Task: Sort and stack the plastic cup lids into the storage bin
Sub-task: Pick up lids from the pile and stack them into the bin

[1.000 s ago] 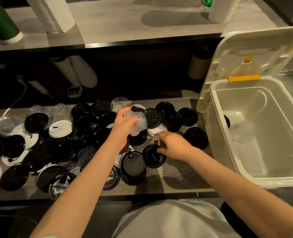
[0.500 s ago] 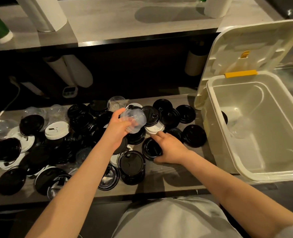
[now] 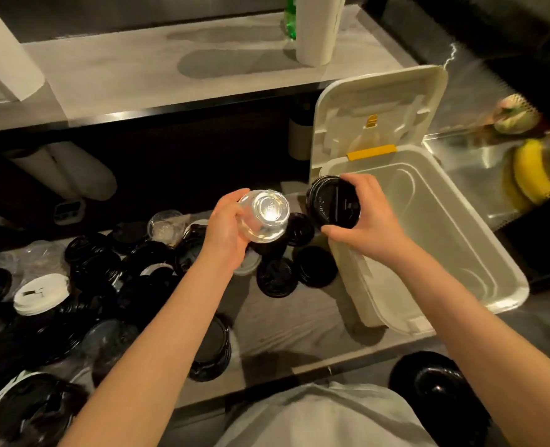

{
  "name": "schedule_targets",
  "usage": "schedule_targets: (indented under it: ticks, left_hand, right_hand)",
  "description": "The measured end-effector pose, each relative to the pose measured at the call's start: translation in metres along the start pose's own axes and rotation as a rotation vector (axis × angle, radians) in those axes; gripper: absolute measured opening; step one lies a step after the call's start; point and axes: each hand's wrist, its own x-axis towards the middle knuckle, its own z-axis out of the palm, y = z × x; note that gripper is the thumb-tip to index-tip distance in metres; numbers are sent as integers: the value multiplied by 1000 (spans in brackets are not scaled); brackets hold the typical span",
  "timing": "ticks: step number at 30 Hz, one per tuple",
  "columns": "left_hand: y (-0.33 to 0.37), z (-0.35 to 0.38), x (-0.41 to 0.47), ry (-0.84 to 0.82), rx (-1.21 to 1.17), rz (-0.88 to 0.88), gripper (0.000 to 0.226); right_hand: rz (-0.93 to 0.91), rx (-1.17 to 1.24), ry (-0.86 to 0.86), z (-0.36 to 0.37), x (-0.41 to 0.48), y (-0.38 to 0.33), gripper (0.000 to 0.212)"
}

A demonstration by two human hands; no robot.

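My left hand [image 3: 226, 230] grips a stack of clear dome lids [image 3: 265, 214], raised above the counter. My right hand [image 3: 368, 221] holds a stack of black flat lids [image 3: 331, 201] tilted up at the near left corner of the white storage bin [image 3: 480, 253]. The bin stands open on the right, its hinged cover [image 3: 380, 114] leaning back. Many black, white and clear lids [image 3: 112, 279] lie scattered over the counter to the left. A white lid stack [image 3: 41, 293] sits among them.
A black lid stack [image 3: 214, 350] stands near the counter's front edge under my left forearm. A raised shelf behind holds white paper rolls [image 3: 318, 27]. Bananas [image 3: 531, 175] lie in a metal tray right of the bin. A black object [image 3: 435, 385] sits low right.
My right hand picked black lids off the counter and lifted them to the bin's corner. My left hand rose with the clear dome lids. The camera moved right.
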Motion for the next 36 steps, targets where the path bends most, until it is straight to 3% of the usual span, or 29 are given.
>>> schedule_targets:
  ticks: [3,5,9,10,16,22,27,30,33,36]
  left_hand:
    - [-5,26,5,-77,13,13,24]
    - [-9,40,8,-90,34,29,18]
    - [-18,56,9,-13,7,-8,69]
    - [-20,60,9,16,0,-10,72]
    - [-32,65,13,158,4,24,43]
    - [-40,64,8,215,-31,24,64]
    - [-35,75,1,223,-16,49,20]
    - [-32,84,-1,227,88,87,28]
    - [-27,94,1,186,233,150,59]
    - [-24,112,0,129,329,247,64]
  right_hand:
    - [131,-61,47,-24,8,34,76]
    - [238,-111,-16,-31,17,55,75]
    - [323,-347,-270,-24,40,94,73]
    - [328,-368,-322,-19,46,101,72]
    - [220,-490,-533,19,57,131,57]
    - [158,-505,-539,29,58,145,61]
    - [165,-471,-566,27,55,155,62]
    - [107,-593,-585,21,61,148,57]
    - [109,-355,-408,3,68,122,43]
    - [252,288,-218,-31,63,74,34]
